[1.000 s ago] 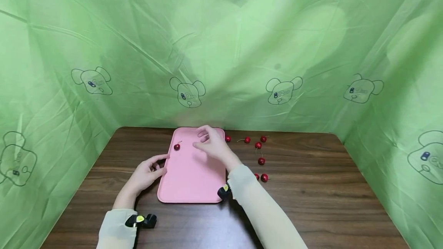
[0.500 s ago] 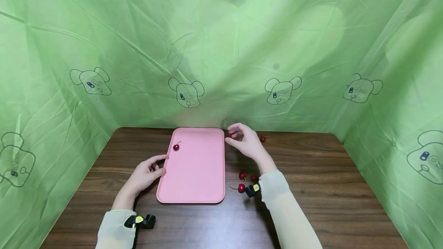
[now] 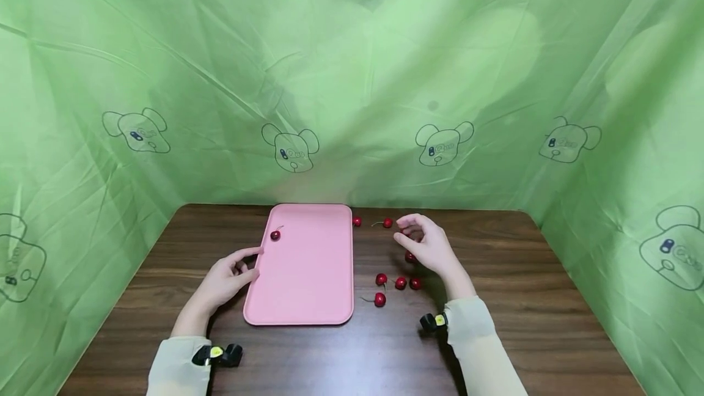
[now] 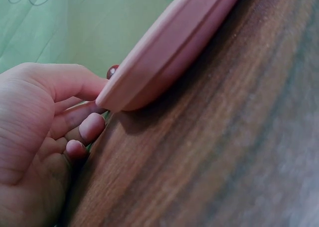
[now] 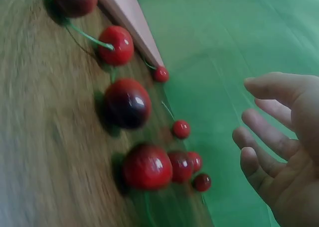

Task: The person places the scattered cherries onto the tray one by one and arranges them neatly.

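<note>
Head view: one cherry on the pink tray, more cherries to its right. Left wrist: my left hand, fingers relaxed, touches the tray's edge; pushing might slide it. Right wrist: my right hand, loosely spread, seemingly empty, could knock cherries rolling.

Pale long sleeves, black wrist-worn cameras, a small yellow marking beside each; bare fingers

green fabric walls | printed cartoon heads | brown wood-grain table
</note>
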Available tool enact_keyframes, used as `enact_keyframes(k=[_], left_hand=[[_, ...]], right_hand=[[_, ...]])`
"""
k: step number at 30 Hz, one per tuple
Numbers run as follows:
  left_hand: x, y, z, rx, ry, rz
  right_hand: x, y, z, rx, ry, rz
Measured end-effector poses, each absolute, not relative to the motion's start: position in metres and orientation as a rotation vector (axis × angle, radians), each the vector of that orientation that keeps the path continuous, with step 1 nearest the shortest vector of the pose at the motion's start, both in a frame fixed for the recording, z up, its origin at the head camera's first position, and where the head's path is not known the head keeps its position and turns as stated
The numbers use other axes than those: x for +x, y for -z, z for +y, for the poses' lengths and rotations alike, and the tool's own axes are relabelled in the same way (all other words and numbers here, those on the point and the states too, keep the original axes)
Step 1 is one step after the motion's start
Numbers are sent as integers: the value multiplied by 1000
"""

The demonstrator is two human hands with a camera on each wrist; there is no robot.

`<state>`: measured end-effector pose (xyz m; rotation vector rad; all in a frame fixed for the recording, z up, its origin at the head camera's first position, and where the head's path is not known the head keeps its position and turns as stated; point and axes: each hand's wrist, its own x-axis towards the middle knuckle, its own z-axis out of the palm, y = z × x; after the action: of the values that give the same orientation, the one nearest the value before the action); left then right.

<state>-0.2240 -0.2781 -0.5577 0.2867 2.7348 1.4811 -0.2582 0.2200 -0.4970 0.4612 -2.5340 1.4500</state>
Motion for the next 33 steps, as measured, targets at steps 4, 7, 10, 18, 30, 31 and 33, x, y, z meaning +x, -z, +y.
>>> enact_keyframes(k=[4, 7, 10, 18, 30, 31, 33], left_hand=[[-226, 558, -279, 275, -1467, 2731], [-227, 558, -278, 275, -1452, 2738], [-228, 558, -278, 277, -1452, 2746], [-227, 558, -279, 283, -1440, 2747], [-227, 557, -280, 305, -1487, 2732], [-227, 557, -280, 304, -1491, 2730], [-227, 557, -279, 301, -1493, 2729]], right_hand=[[-254, 501, 236, 424, -1416, -2557], [-253, 508, 250, 373, -1403, -2582], [-252, 518, 261, 321, -1425, -2605], [-248, 542, 274, 291, -1590, -2669], [-248, 549, 274, 309, -1646, -2689], [-248, 550, 274, 310, -1645, -2689], [-248, 551, 275, 308, -1638, -2692]])
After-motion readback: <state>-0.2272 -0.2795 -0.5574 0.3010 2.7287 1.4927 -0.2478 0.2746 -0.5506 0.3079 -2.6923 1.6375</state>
